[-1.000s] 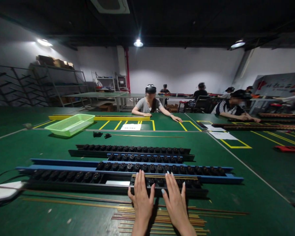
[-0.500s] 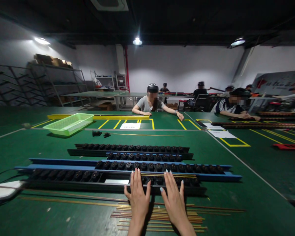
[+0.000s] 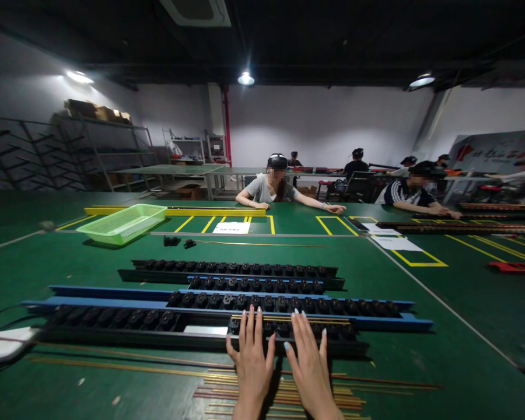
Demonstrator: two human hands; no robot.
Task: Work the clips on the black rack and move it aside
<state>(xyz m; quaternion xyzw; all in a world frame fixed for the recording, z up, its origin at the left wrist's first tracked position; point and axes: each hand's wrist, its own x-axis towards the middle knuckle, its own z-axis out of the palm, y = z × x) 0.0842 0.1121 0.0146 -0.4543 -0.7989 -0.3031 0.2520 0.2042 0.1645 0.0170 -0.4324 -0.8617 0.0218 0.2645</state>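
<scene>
My left hand [image 3: 252, 361] lies over the nearest black channel rail [image 3: 126, 338], fingers stretched out and slightly apart. Beside it my right hand [image 3: 310, 367] rests in the same flat way, thumb spread. Under and between the fingertips, thin brass-coloured strips [image 3: 280, 319] run lengthwise along the black socket modules [image 3: 282, 331] in that rail. Neither hand is closed around anything; whether the fingertips press on the strips cannot be made out. Several loose copper and brass strips [image 3: 216, 392] lie on the green table below my wrists.
Beyond stand blue rails [image 3: 100, 296] and another black rail [image 3: 149, 277] with sockets. Farther back are a light green basket [image 3: 126, 224], two black pieces [image 3: 172, 241] and a yellow rail [image 3: 219, 212]. A white device [image 3: 6, 344] with cables sits left. Co-workers sit across the table.
My left hand has shifted slightly right, nearer my right hand, which stays nearly in place. The co-worker opposite has stretched an arm farther to the right. The view has tilted a little.
</scene>
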